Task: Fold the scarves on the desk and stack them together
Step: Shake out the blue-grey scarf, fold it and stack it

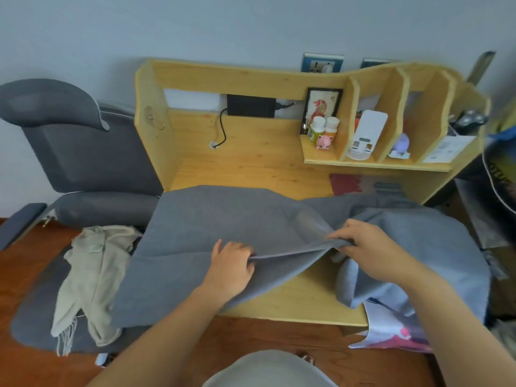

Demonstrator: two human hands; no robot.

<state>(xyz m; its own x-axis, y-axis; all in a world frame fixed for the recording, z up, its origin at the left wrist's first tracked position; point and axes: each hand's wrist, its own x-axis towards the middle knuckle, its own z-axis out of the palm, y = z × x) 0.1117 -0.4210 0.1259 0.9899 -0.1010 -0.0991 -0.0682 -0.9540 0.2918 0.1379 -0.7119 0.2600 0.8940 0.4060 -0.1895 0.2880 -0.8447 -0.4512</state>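
The grey scarf (223, 227) lies spread across the wooden desk (251, 152), covering most of its near half. Its left end overhangs the desk's left edge, and its right end is bunched and drapes off the near right corner. Both hands work along one raised edge of the cloth near the middle of the desk.

The left hand (231, 263) has its fingers curled over that edge and grips it. The right hand (360, 247), just to the right, pinches the same edge between thumb and fingers. The cloth between them is drawn into a taut ridge lifted off the desk, with bare wood showing beneath it on the near side.

A beige scarf (89, 277) with a fringed end lies crumpled on the seat of a grey chair (83, 152) to the left of the desk, well apart from the hands. A patterned cloth (391, 328) in white, pink and blue hangs at the near right corner, partly under the grey scarf; whether it is a scarf cannot be told.

Judgement: the step in hand is the first fold of the grey scarf, and it is early. No folded pile is visible anywhere.

The next move likely calls for carrying the gripped edge over to the far edge, keeping both hands level so the edges meet. The bunched right end needs smoothing out first, or the fold will trap creases.
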